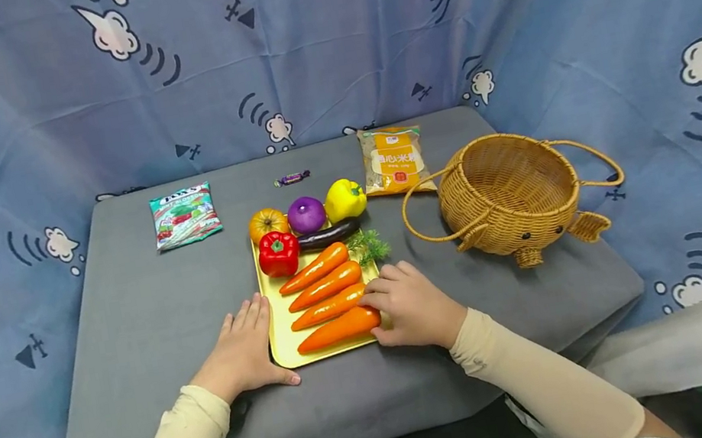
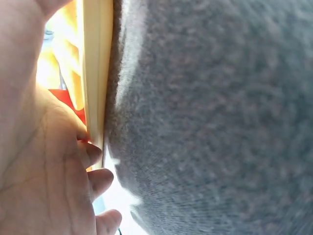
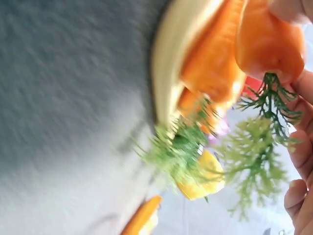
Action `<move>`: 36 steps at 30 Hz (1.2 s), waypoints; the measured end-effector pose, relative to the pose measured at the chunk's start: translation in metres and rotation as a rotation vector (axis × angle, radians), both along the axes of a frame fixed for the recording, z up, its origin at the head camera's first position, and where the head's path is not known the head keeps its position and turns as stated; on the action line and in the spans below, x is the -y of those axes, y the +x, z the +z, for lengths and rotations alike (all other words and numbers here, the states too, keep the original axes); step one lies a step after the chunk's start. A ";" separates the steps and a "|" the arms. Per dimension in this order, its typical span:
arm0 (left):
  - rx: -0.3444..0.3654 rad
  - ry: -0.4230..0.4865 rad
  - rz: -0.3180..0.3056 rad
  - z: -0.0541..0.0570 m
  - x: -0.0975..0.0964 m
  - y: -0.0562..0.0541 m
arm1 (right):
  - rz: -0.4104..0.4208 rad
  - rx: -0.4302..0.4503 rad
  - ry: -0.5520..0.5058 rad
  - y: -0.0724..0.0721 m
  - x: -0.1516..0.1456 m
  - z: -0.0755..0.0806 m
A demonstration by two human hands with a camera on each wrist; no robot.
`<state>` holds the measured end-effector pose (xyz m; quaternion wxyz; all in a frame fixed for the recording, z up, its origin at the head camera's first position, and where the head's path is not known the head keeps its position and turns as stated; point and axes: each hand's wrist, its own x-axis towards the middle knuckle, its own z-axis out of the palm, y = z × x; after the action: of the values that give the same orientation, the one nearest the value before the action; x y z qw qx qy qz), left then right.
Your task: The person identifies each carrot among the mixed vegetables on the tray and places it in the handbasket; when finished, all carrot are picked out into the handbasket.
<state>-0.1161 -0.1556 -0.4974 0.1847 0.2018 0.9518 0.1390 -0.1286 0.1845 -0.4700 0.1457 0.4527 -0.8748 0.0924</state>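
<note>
At the lower middle of the head view, the lowest carrot (image 1: 335,331) is pinched at its leafy end by the thumb and fingers of the right hand (image 1: 413,307) — it is seen over the lower end of the yellow tray (image 1: 284,342). The tray's left edge is touched by the left hand (image 1: 242,352), its fingers held nearly straight. Three more carrots (image 1: 325,286) are lined up above, topped by a red pepper (image 1: 279,254) and an eggplant (image 1: 327,235) — a wicker basket (image 1: 460,207) is placed at right
</note>
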 end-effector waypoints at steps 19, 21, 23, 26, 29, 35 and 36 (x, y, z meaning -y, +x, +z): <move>0.059 0.024 0.025 -0.002 0.000 0.001 | -0.251 -0.169 -0.114 -0.018 -0.074 0.093; 0.058 0.034 0.027 -0.002 0.001 0.001 | -0.297 -0.189 -0.125 -0.021 -0.086 0.100; 0.063 0.039 0.035 -0.002 0.001 0.002 | -0.341 -0.203 -0.140 -0.024 -0.098 0.105; 0.071 0.048 0.045 -0.002 0.000 0.003 | -0.409 -0.217 -0.166 -0.027 -0.117 0.110; 0.075 0.048 0.046 -0.001 -0.001 0.003 | -0.487 -0.225 -0.185 -0.026 -0.136 0.115; 0.082 0.041 0.054 0.001 -0.004 0.002 | -0.700 -0.206 -0.176 -0.022 -0.171 0.120; 0.084 0.044 0.056 0.002 -0.004 0.002 | -0.743 -0.200 -0.176 -0.021 -0.177 0.119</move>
<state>-0.1139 -0.1519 -0.4956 0.2159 0.1732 0.9452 0.1732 -0.1497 0.3611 -0.3512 0.2921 0.0979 -0.9493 0.0633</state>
